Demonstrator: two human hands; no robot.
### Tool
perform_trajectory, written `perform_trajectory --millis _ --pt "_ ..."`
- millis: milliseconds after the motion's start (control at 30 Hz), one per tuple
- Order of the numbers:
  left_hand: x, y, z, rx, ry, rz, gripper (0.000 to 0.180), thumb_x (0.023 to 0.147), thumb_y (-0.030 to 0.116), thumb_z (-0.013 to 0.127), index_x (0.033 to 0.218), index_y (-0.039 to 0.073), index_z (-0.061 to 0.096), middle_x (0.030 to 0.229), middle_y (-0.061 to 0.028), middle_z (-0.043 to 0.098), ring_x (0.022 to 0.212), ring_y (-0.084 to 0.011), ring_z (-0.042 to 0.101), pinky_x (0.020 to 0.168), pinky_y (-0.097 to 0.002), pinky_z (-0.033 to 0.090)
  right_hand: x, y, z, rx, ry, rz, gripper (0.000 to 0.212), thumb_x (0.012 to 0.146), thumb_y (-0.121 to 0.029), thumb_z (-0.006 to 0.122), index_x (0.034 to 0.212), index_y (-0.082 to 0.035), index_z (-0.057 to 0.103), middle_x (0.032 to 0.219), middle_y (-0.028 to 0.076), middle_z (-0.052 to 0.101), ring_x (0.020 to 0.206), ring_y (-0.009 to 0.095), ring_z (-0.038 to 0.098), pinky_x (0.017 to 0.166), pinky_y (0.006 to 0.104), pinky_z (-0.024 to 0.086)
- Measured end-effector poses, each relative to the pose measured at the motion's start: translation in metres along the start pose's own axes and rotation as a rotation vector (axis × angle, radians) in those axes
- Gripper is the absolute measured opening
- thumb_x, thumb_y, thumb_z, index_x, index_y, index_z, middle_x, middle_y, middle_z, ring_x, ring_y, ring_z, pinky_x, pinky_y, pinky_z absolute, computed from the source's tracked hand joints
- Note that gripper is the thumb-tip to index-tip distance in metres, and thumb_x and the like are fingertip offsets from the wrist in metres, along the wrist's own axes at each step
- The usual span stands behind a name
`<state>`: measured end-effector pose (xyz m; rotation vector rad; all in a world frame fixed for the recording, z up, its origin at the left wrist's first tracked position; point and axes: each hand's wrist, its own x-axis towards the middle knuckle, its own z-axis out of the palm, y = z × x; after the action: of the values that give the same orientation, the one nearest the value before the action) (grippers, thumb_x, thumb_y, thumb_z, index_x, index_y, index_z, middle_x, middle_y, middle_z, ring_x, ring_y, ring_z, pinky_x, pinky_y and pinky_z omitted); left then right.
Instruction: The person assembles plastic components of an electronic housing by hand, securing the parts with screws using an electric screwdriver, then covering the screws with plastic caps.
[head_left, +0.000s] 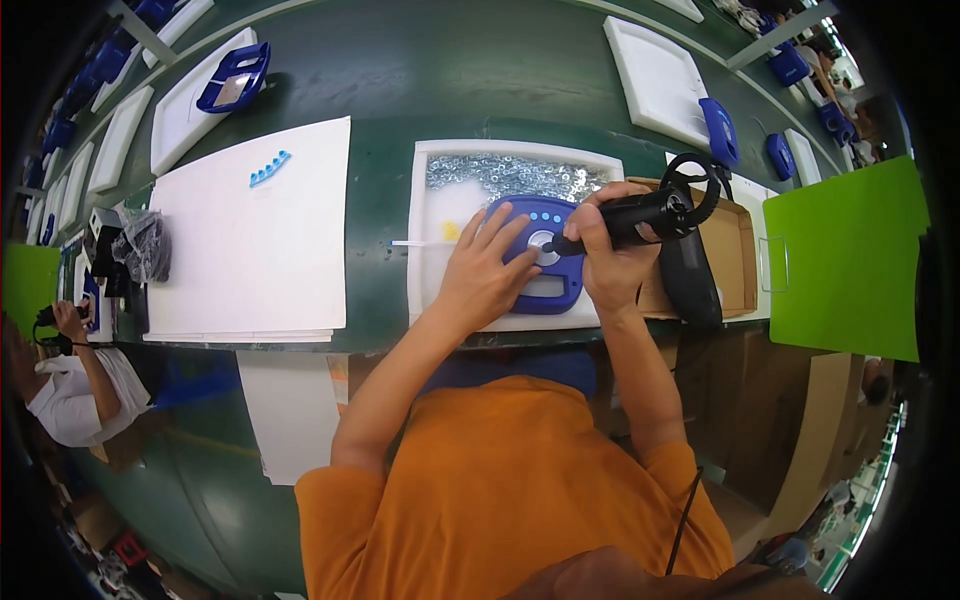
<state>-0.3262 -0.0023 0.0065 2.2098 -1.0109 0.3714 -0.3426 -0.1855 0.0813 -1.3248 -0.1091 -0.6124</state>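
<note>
A blue plastic housing (571,292) with a round silver centre and a row of light-blue buttons lies in a white foam tray (421,290). My left hand (480,272) rests on the housing's left side, fingers spread, with the tips close to the silver centre. My right hand (613,268) is wrapped round a black electric screwdriver (645,218) with a coiled cable, held tilted. Its narrow end reaches the silver centre; the exact contact point is too small to make out. Many small shiny metal parts (520,175) fill the tray's far section.
A white sheet (250,240) at left bears a light-blue strip of buttons (269,169). Right of the tray stands a cardboard box (738,255) with a black object (690,280). A green panel (850,260) is beyond it. Foam trays with blue housings (236,78) line the far side.
</note>
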Motion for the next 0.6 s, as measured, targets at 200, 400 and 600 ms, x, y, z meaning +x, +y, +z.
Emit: perform_trajectory --millis 200,400,600 --pt "-0.002 -0.002 0.004 0.013 0.01 0.009 0.024 0.098 0.028 0.086 0.118 0.016 0.086 0.156 -0.015 0.067 0.154 -0.0412 0.055 0.13 -0.0605 0.041 -0.002 0.017 -0.006 -0.13 -0.041 0.007 0.033 0.096 0.006 0.087 0.121 -0.002 0.067 0.101 0.005 0.07 0.084 0.011 0.068 0.073 0.0275 0.057" --pt "-0.001 -0.004 0.007 -0.008 0.023 0.019 0.022 0.098 0.028 0.083 0.115 0.013 0.084 0.152 -0.0166 0.067 0.154 -0.0429 0.054 0.13 -0.0616 0.038 0.02 0.007 -0.016 0.067 -0.45 0.176 0.036 0.095 -0.003 0.09 0.118 -0.005 0.061 0.094 0.008 0.067 0.081 0.015 0.066 0.074 0.0303 0.055" --pt "-0.001 -0.003 0.006 -0.002 0.016 0.018 0.021 0.097 0.027 0.084 0.114 0.013 0.084 0.152 -0.0164 0.066 0.154 -0.0425 0.054 0.13 -0.0615 0.038 0.01 0.014 -0.013 -0.046 -0.295 0.134 0.033 0.095 0.001 0.091 0.116 -0.006 0.067 0.104 0.002 0.07 0.085 0.009 0.066 0.075 0.0244 0.055"
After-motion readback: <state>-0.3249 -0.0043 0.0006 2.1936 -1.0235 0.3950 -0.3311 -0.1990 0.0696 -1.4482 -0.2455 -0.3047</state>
